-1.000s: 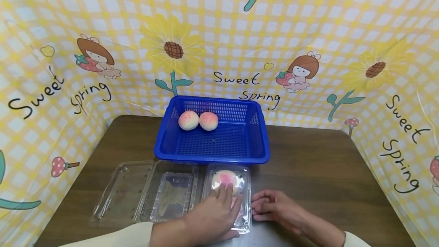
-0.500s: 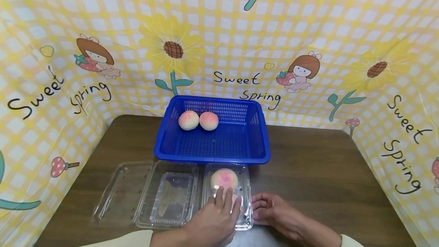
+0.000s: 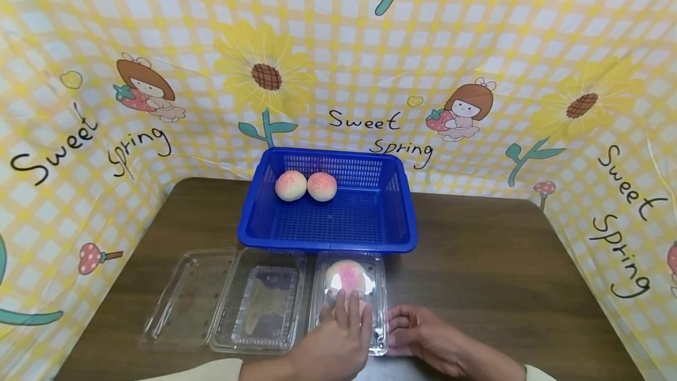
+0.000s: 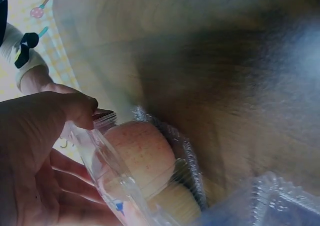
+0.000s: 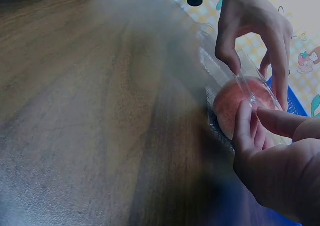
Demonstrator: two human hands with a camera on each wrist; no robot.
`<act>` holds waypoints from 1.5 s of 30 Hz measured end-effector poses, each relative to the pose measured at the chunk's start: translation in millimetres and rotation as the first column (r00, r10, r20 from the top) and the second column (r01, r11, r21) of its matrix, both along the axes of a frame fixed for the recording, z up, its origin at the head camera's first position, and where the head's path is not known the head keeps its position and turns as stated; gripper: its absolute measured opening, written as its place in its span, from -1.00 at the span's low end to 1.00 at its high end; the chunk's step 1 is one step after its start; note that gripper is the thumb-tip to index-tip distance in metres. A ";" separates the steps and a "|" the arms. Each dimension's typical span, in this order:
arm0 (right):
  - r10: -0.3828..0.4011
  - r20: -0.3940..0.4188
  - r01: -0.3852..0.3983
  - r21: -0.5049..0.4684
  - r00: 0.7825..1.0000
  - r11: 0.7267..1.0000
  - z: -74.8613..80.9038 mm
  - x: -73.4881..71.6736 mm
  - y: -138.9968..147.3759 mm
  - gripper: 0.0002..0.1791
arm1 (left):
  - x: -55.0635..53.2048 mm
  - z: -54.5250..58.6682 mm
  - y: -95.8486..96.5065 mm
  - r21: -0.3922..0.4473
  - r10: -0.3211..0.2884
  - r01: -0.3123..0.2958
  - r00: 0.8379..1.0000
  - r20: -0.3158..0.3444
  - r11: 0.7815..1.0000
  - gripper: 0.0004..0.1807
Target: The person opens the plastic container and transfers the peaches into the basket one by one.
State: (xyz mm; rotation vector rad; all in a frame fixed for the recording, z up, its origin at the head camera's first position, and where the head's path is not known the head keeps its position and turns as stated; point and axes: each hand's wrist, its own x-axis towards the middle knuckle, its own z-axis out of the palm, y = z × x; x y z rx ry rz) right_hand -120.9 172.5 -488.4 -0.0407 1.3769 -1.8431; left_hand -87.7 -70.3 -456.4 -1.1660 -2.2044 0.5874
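A clear plastic clamshell container (image 3: 377, 263) stands before me, its lid down over two pink-and-cream peaches (image 3: 344, 272). Straight fingers of my left hand (image 3: 335, 346) press on the lid, and its thumb lies at the near rim, as the left wrist view shows. On the right side, my right hand (image 3: 428, 334) pinches the container's rim between thumb and index finger; the right wrist view shows this grip. One peach (image 5: 230, 105) is clearly visible there through the plastic. In the head view, my left fingers partly cover the nearer peach.
Behind the container, a blue basket (image 3: 328, 246) holds two more peaches, one left (image 3: 291, 186) and one right (image 3: 322, 187). To the left lies a second clear container (image 3: 227, 316), lid (image 3: 187, 298) folded back. A patterned cloth (image 3: 338, 75) surrounds the wooden table (image 3: 486, 263).
My left hand has slid back toward me across the lid, uncovering more of the far peach. My right hand has shifted slightly nearer along the container's right edge.
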 end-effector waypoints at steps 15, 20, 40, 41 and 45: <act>-0.028 -0.002 0.028 -0.041 1.000 0.999 0.4 7.7 -6.3 -0.74 | 5.5 -1.0 3.1 -0.113 0.021 -0.026 0.999 -0.041 0.993 -0.29; -0.039 -0.038 0.038 -0.044 0.999 0.998 -0.3 8.4 -8.5 -0.75 | 4.7 0.3 0.4 -0.156 0.002 -0.013 0.997 -0.075 0.988 -0.33; 0.062 -0.077 -0.068 -0.078 0.995 0.995 -6.0 8.9 9.0 -0.78 | 17.8 26.1 -11.4 0.108 -0.101 0.080 0.975 0.198 0.991 -0.24; 0.070 -0.074 -0.076 -0.076 0.995 0.994 -5.3 8.8 10.4 -0.78 | 19.6 29.0 -11.1 0.106 -0.099 0.075 0.964 0.247 0.992 -0.15; 0.101 -0.066 -0.106 -0.070 0.993 0.992 -2.9 9.1 15.3 -0.77 | 19.9 32.2 -9.0 0.075 -0.156 0.141 0.952 0.263 0.987 -0.12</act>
